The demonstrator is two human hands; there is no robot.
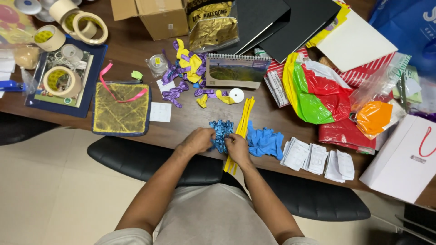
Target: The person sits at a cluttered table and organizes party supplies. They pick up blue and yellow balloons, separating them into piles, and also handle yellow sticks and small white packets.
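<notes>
Both hands close on a cluster of blue balloons (221,131) at the table's (190,120) near edge: left hand (198,140) pinching its left side, right hand (236,146) its right, over yellow sticks (242,124). Beyond lie purple and yellow balloons (186,75).

Dark wooden desk (190,120) seen from above. Landmark: the spiral-bound calendar (237,70). Left of it lie loose purple and yellow balloons (186,72); below it, a blue balloon pile (261,141) and yellow sticks (244,120); far left, tape rolls (77,22); right, a multicoloured plastic bag (313,90).
</notes>
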